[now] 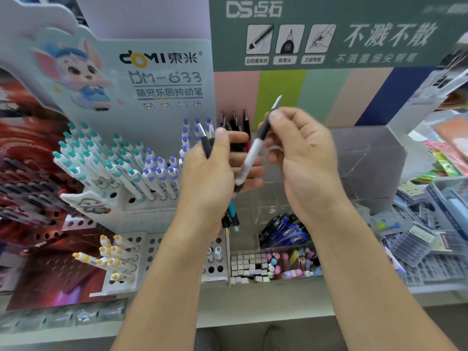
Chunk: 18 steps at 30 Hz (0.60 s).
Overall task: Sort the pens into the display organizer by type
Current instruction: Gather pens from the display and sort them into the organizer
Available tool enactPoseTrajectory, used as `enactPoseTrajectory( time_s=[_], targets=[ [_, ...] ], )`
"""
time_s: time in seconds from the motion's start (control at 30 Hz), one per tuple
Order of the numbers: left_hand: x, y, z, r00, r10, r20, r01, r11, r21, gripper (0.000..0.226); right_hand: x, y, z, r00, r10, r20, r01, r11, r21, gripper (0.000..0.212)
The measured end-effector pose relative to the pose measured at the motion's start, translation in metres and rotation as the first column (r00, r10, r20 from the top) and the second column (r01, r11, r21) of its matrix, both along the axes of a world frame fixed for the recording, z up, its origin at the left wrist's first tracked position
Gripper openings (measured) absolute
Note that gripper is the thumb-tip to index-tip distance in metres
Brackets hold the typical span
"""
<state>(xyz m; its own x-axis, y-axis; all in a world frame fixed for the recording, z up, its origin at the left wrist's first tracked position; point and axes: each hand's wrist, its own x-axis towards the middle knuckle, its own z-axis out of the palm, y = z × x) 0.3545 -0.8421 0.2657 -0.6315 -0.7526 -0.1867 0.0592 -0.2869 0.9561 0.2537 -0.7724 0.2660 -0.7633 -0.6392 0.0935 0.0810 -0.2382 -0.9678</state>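
Observation:
My left hand point(215, 168) grips a bundle of pens point(231, 216); dark barrels stick out above my thumb and teal and black tips hang below my palm. My right hand point(301, 150) pinches a black-and-white pen point(253, 153) between thumb and fingers, tilted with its clip end up to the right and its lower end against the left hand's fingers. Behind my hands stands the white display organizer point(141, 206) with teal-capped pens point(101, 158) and purple-capped pens point(162, 171) in its holes. Dark pens point(235, 122) stand in the clear acrylic organizer point(364, 163).
A lower white holed rack point(152, 247) holds yellow-capped pens point(114, 257). A clear bin holds blue pens point(286, 231), another erasers and pastel caps point(273, 267). Packaged stationery point(430, 219) piles at the right. A red display point(33, 173) with dark pens stands at the left.

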Motion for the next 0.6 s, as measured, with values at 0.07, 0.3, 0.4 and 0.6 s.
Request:
enactPoseTrajectory(
  time_s=[0.07,0.3,0.4,0.6],
  targets=[
    [0.003,-0.004,0.001,0.998,0.068,-0.013,-0.068,0.998,-0.003,0.04,-0.007,0.001,0.006,0.997,-0.076,-0.015,0.074,0.989,-0.128,0.013],
    [0.011,-0.015,-0.001,0.989,0.147,-0.002,-0.147,0.987,-0.063,0.03,-0.035,-0.008,0.003,0.88,-0.357,-0.313,0.315,0.932,-0.178,0.009],
    [0.013,-0.017,-0.004,0.983,0.175,0.056,-0.168,0.98,-0.107,0.02,-0.038,-0.017,-0.002,0.782,-0.25,-0.571,0.309,0.951,0.006,0.003],
    [0.014,-0.016,-0.011,0.978,0.089,0.188,-0.042,0.97,-0.238,0.019,-0.025,-0.032,-0.031,0.69,0.057,-0.721,0.277,0.9,0.337,0.005]
  ],
)
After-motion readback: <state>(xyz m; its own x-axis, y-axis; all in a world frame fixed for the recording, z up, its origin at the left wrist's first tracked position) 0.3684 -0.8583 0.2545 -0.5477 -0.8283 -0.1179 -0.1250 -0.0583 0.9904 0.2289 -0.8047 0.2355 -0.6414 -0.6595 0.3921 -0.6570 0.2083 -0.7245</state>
